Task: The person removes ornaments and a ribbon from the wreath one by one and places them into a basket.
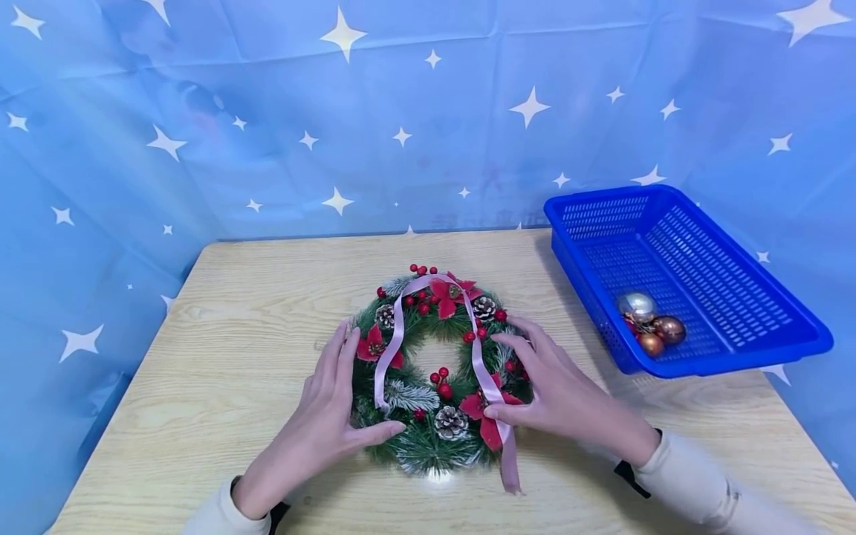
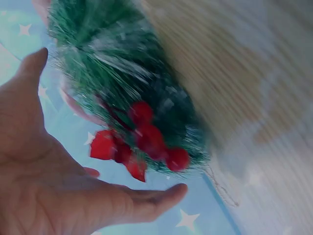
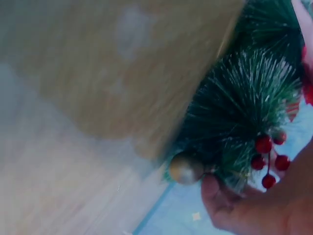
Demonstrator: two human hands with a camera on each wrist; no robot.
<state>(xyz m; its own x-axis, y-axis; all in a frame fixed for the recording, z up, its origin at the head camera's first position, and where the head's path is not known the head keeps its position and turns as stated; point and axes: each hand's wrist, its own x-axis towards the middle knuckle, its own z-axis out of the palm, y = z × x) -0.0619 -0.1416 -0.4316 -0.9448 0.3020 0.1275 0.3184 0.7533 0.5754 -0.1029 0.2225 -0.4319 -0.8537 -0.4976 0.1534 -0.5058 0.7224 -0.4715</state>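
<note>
A round green Christmas wreath (image 1: 428,446) lies on the table with red poinsettias, red berries and frosted pine cones. Across its top drapes a pale pink ribbon (image 1: 397,338), its tail hanging past the near right edge. My left hand (image 1: 328,412) is spread along the wreath's left side, thumb over the needles. In the left wrist view, red berries (image 2: 149,139) show between that thumb and the straight fingers. My right hand (image 1: 558,386) holds the right side, its thumb on the ribbon. The right wrist view shows its bent fingers beside a gold bauble (image 3: 186,168) at the wreath's edge.
A blue plastic basket (image 1: 588,297) stands at the right back of the wooden table (image 1: 241,319). Several loose baubles (image 1: 652,343), silver, brown and copper, sit in its near left corner. Behind the table hangs a blue cloth (image 1: 267,96) with white stars.
</note>
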